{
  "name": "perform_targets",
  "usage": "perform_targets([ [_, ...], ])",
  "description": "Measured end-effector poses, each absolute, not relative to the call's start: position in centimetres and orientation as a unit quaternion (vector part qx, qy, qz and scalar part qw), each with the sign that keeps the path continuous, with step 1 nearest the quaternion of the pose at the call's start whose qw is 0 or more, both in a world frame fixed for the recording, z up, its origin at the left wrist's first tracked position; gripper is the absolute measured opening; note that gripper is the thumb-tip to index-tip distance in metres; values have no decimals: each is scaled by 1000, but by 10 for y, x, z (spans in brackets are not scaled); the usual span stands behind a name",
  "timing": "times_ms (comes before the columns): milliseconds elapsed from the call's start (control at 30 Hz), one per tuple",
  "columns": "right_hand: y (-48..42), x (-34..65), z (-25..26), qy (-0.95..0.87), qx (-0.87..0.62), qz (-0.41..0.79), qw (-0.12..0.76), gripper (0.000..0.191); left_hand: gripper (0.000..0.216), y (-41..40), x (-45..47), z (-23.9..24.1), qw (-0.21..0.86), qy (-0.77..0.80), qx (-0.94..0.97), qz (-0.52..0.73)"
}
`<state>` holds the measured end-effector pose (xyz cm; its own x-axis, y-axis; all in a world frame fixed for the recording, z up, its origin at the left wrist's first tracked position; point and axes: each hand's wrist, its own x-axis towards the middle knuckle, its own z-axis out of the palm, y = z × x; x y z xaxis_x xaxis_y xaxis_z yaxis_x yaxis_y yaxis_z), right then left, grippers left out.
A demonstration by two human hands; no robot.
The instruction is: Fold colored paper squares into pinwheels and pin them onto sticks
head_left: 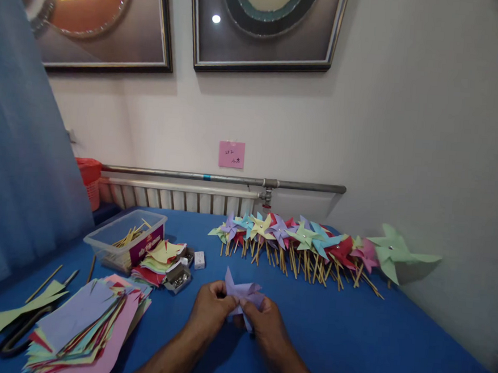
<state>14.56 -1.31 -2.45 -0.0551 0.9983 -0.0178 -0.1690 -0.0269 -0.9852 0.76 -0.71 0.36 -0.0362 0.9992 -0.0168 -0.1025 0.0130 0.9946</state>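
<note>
In the lower middle of the frame my left hand and my right hand meet just above the desk. The fingers of both hands are pinched together on one lilac paper. It is folded and stands up a little between them, with its points toward the top. I judge this paper to be very light and soft. It will bend and crease easily, so it is better to take it near the middle, where the folds come together, and not at the thin tips.

At the lower left lie a stack of coloured sheets and black scissors. Further, left of the middle, is a clear box with sticks inside. Behind my hands a long row of pinwheels runs toward the right, close to the wall. On the wall above hangs a pink note.
</note>
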Motion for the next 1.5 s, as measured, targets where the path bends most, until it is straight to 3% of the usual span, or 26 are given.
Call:
perform_targets([
  [300,-11,145,-27,-458,-458,566,510,48,26,-5,6,2,531,492,439,532],
  [667,-9,155,-20,-430,-415,543,589,53,24,3,-1,-6,544,513,408,525],
  [1033,-11,151,-21,-463,-422,512,588,43,25,-1,2,0,538,510,415,527],
  [1500,-25,143,-8,-332,-364,666,560,43,26,-6,8,6,577,466,420,523],
])
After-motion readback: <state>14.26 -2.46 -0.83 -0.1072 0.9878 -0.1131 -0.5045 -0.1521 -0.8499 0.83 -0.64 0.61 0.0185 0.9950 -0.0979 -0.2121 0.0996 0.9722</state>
